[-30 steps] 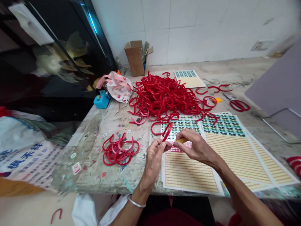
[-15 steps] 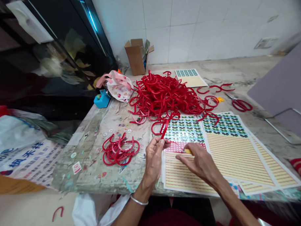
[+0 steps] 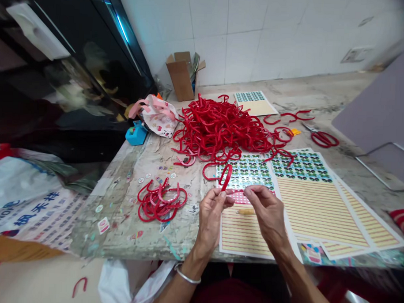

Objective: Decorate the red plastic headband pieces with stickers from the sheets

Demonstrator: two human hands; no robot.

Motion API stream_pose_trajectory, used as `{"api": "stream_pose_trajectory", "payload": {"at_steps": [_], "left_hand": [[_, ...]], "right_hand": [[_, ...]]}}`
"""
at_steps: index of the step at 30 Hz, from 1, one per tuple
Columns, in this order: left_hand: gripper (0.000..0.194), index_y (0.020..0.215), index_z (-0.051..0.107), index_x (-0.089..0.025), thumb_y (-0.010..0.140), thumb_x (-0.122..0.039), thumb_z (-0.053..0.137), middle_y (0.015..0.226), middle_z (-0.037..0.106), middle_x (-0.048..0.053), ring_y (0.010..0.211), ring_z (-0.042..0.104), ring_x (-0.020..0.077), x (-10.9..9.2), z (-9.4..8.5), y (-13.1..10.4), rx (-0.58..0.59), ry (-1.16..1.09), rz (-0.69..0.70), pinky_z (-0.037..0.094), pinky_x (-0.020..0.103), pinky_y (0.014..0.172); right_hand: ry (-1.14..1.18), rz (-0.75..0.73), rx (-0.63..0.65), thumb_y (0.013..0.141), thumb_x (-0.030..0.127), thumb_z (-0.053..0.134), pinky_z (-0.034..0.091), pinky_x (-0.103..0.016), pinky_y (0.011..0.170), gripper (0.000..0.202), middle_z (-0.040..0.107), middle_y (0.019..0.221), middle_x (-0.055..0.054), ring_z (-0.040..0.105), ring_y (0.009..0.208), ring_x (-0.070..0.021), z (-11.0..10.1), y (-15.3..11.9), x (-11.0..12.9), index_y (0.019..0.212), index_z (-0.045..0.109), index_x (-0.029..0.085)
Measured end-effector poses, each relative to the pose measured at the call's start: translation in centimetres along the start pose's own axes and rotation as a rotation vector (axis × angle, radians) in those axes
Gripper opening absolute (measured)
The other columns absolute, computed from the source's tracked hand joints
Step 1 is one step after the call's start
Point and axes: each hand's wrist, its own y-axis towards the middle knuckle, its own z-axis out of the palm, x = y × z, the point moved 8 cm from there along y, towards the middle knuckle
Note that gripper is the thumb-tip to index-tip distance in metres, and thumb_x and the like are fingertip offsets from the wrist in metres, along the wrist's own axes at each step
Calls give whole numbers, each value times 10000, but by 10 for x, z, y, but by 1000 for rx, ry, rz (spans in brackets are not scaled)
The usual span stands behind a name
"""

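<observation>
My left hand (image 3: 210, 216) pinches the lower end of a red headband (image 3: 228, 173), whose curved part rises above the fingertips. Close by on its right, my right hand (image 3: 270, 215) has thumb and forefinger pressed together; whatever is between them is too small to make out. Both hands are over a printed sheet (image 3: 235, 234) with green and blue pictures at the top, a pink dotted band and yellow striped rows below. A small yellow-handled tool (image 3: 246, 211) rests on that sheet beside my right hand.
A large heap of red headbands (image 3: 222, 128) fills the table's middle; a smaller pile (image 3: 162, 201) lies left. More printed sheets (image 3: 319, 208) and red-handled scissors (image 3: 324, 139) are right. Behind stand a cardboard box (image 3: 181, 78), a patterned bag (image 3: 160, 117) and a blue container (image 3: 136, 133).
My right hand has let go of the yellow-handled tool, now lying on the sheet, and moved up with fingertips pinched. The headband in my left hand has turned, showing its curve.
</observation>
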Motion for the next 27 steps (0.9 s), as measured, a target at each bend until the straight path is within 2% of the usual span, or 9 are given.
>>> {"api": "stream_pose_trajectory", "payload": {"at_steps": [2,4,7,10,15,27], "left_hand": [[163,877,621,-142,797,-283,615,855,672,36,635,585,81,7,-2,0,-9,-30,-57,465,231,683],[151,851,624,-136,787,-274,626,832,665,31,588,553,65,10,0,0,4,-36,-92,454,221,651],[130,817,626,-124,789,-251,621,815,667,41,581,540,63,10,8,-2,47,-38,-110,443,227,677],[105,794,636,-116,778,-219,626,788,675,50,585,539,65,8,11,-5,58,-52,-126,429,223,697],[86,759,652,-118,763,-200,628,741,679,48,588,545,77,8,11,-7,47,-52,-142,420,232,712],[90,750,661,-116,743,-205,647,758,679,52,604,572,94,9,12,-5,43,-57,-152,433,252,717]], "right_hand": [[-145,-192,11,823,316,587,427,-330,799,93,582,877,-41,538,863,-188,-5,4,29,804,582,225],[-232,-270,145,846,307,553,414,-341,848,98,567,1049,-68,523,981,-206,2,10,46,799,568,222],[-293,-234,390,859,320,531,428,-348,862,129,496,1258,-87,503,1083,-221,16,22,44,797,562,212],[-240,-179,516,865,337,518,427,-359,895,152,483,1293,-98,504,1115,-219,25,30,33,801,550,203],[-191,-150,548,846,358,542,404,-394,942,172,552,1193,-98,520,1093,-217,27,35,22,786,541,197],[-206,-157,594,844,360,542,415,-380,927,178,562,1133,-91,532,1047,-205,29,38,23,785,555,192]]}}
